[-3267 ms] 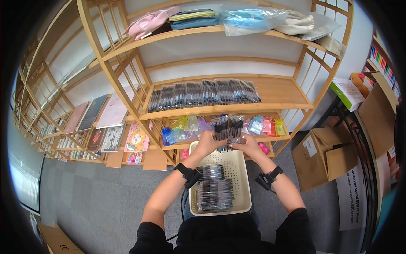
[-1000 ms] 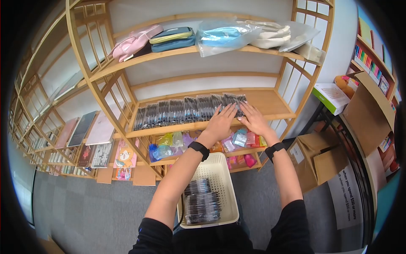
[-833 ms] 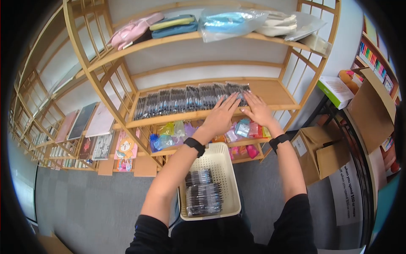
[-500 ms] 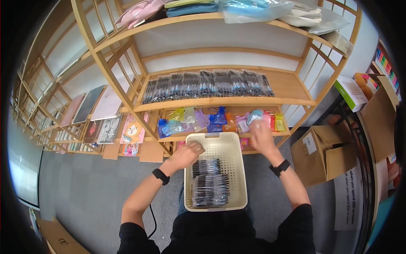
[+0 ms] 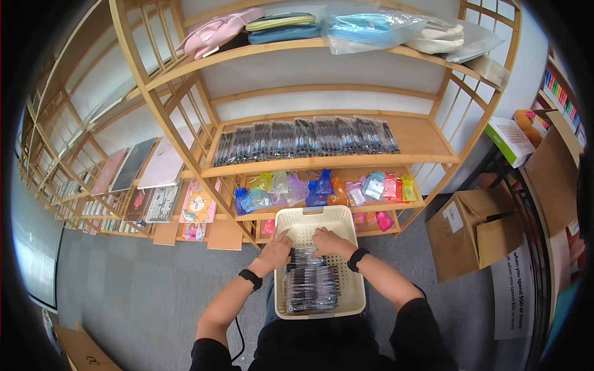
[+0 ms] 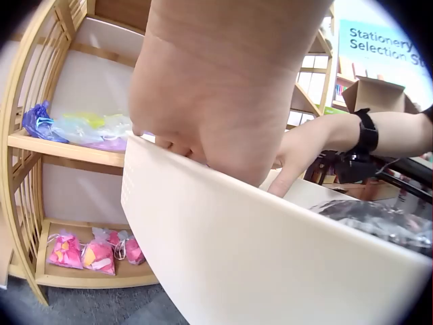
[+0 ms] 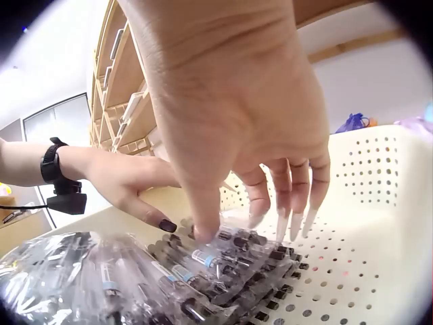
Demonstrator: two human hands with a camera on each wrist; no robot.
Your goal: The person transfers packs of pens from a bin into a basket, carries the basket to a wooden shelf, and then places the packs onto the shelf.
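Plastic-wrapped packs of black pens [image 5: 311, 290] lie in two groups inside a cream perforated basket [image 5: 353, 278], which sits against the person's lap. At the far group, the left hand [image 5: 276, 252] reaches over the basket's left wall, its thumb pointing at the packs; its fingertips are hidden behind that wall in the left wrist view. From the other side comes the right hand [image 5: 331, 243], thumb touching the top pen pack [image 7: 216, 261] and its spread fingers reaching down past the pack's end in the right wrist view. Neither hand has lifted a pack.
Wrapped pens [image 5: 303, 139] stand in a row along the middle shelf [image 5: 408, 137]. Colourful pouches [image 5: 322, 187] fill the shelf below, and pencil cases [image 5: 284, 29] lie above. To the right are a cardboard box [image 5: 473, 229] and a dark-framed table.
Both hands held a pen pack, then lay flat against the shelf row, which is now one pack longer. Since then they have come back down into the basket.
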